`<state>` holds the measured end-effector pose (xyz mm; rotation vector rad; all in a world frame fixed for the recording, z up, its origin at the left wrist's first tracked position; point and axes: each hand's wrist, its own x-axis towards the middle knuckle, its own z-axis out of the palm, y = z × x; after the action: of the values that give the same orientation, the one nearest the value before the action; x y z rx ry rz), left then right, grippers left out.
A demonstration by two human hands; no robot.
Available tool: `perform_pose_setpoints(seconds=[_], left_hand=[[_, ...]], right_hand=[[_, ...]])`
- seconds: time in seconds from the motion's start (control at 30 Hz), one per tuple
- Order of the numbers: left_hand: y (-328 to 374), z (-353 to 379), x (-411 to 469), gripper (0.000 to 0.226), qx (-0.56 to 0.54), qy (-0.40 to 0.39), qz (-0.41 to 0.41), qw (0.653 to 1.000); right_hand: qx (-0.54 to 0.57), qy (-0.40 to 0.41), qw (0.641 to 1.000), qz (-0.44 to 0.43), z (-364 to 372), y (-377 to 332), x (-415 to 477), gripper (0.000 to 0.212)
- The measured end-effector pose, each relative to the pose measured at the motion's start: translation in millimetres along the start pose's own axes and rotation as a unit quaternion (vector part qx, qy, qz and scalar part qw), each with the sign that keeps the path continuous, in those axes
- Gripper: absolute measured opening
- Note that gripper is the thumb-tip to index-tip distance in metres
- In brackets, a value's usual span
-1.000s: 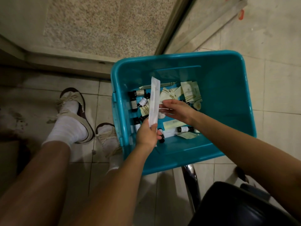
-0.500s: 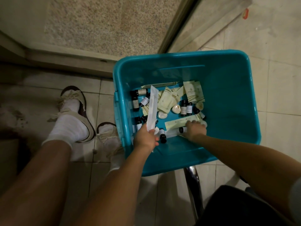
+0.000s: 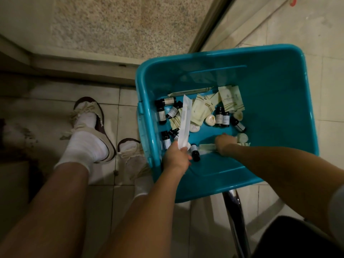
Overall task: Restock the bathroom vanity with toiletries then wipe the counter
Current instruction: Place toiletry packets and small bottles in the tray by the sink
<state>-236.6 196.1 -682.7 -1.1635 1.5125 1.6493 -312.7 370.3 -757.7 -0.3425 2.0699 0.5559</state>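
A teal bin (image 3: 279, 90) sat open beside the person's legs, and all the toiletries lay loose on its bottom, mostly toward the left and far side. Small dark bottles (image 3: 161, 113) with pale labels lay tumbled along the left wall. Two more stood side by side near the middle, one lay on its side to their right, and one lay just beside the left hand (image 3: 176, 157). Cream sachets (image 3: 231, 99) with gold stripes overlapped each other across the far part of the pile, the largest printed with a small logo. Round wrapped soaps (image 3: 210, 119) lay among the bottles, and another one lay just past the right hand (image 3: 226, 144).

The left hand reached in over the bin's near left corner and gripped the lower end of a long white packet (image 3: 184, 123). The packet stood nearly upright above the bottles, leaning slightly to the right.

The right hand was low in the bin, knuckles up, on a flat pale strip (image 3: 206, 147) that lay on the bottom and stuck out to its left. Its fingers were hidden beneath it, so I could not tell whether it was grasping the strip or only pressing on it.

A dark chair (image 3: 297, 239) with a chrome leg showed at the lower right. The person's slippers (image 3: 89, 116) and white socks were on the tiled floor (image 3: 111, 112) left of the bin.
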Motion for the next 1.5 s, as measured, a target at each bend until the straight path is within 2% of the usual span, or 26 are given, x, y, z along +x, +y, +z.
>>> perform_pose_setpoints(seconds=[0.17,0.23,0.3,0.37,0.4,0.5,0.53,0.6,0.67,0.7,0.77,0.8,0.87,0.9,0.97,1.07,1.23,1.3,1.43,1.5], left_hand=[[4.9,-1.3,-8.1,0.036,-0.011,-0.004,-0.02,1.0],[8.6,-1.7,-15.7,0.034,-0.008,-0.005,-0.024,1.0],[16.4,-2.2,-29.2,0.03,-0.017,0.001,-0.012,1.0],[26.7,-3.7,-44.6,0.028,-0.026,0.025,0.022,0.999],[33.6,-4.9,-53.6,0.029,-0.029,0.029,0.038,0.998],[54.0,-10.2,-74.1,0.023,-0.06,0.02,0.064,0.996],[60.6,-11.9,-82.2,0.021,-0.074,0.022,0.069,0.995],[70.2,-14.8,-100.2,0.02,-0.1,0.031,0.074,0.992],[76.4,-14.8,-120.8,0.021,-0.124,0.04,0.073,0.989],[78.4,-13.6,-130.1,0.02,-0.133,0.048,0.073,0.987],[84.2,-9.0,-151.5,0.02,-0.144,0.062,0.082,0.984],[89.5,-6.1,-164.7,0.023,-0.146,0.067,0.094,0.982],[100.3,-0.5,-194.7,0.028,-0.155,0.07,0.135,0.976],[105.1,1.4,-210.3,0.029,-0.16,0.068,0.157,0.972],[114.2,1.9,-243.3,0.028,-0.172,0.058,0.198,0.963],[127.4,-8.5,-290.7,0.023,-0.186,0.058,0.252,0.948],[150.8,-28.1,-361.9,0.021,-0.181,0.117,0.315,0.924],[159.1,-31.7,-402.7,0.019,-0.182,0.129,0.348,0.91],[172.3,-41.8,-490.5,0.008,-0.152,0.158,0.424,0.879],[174.5,-50.6,-529.2,0.012,-0.141,0.186,0.46,0.857]], right_hand=[[0.047,0.002,0.999,-0.028,2.1,7.0,-11.9,0.028],[0.146,0.008,0.989,-0.028,-8.5,9.7,-17.4,0.024],[0.318,0.024,0.948,-0.009,-23.2,11.2,-22.9,0.017],[0.511,0.05,0.858,0.016,-40.2,9.5,-30.5,0.014],[0.608,0.052,0.792,0.026,-48.6,8.6,-35.6,0.016],[0.841,-0.005,0.542,-0.001,-76.1,5.8,-52.5,0.031],[0.877,-0.024,0.479,-0.022,-87.0,6.8,-60.2,0.033],[0.915,-0.048,0.397,-0.063,-106.1,8.0,-78.0,0.032],[0.932,-0.071,0.338,-0.112,-123.5,11.0,-99.8,0.034],[0.936,-0.081,0.314,-0.139,-131.0,12.7,-112.4,0.045],[0.928,-0.099,0.304,-0.191,-140.8,18.3,-140.0,0.067],[0.919,-0.096,0.317,-0.214,-147.0,21.1,-157.1,0.062],[0.906,-0.074,0.338,-0.243,-158.7,27.7,-191.1,0.032],[0.902,-0.064,0.34,-0.26,-163.6,32.0,-207.9,0.026],[0.894,-0.055,0.338,-0.289,-174.8,43.5,-239.7,0.025],[0.876,-0.037,0.361,-0.317,-191.4,58.7,-286.0,0.032],[0.841,0.012,0.387,-0.379,-216.5,66.7,-367.5,0.025],[0.818,0.031,0.398,-0.414,-231.1,68.2,-408.8,0.028],[0.775,0.058,0.395,-0.489,-265.9,70.6,-482.5,0.036],[0.755,0.058,0.388,-0.525,-281.0,71.1,-517.1,0.035]])
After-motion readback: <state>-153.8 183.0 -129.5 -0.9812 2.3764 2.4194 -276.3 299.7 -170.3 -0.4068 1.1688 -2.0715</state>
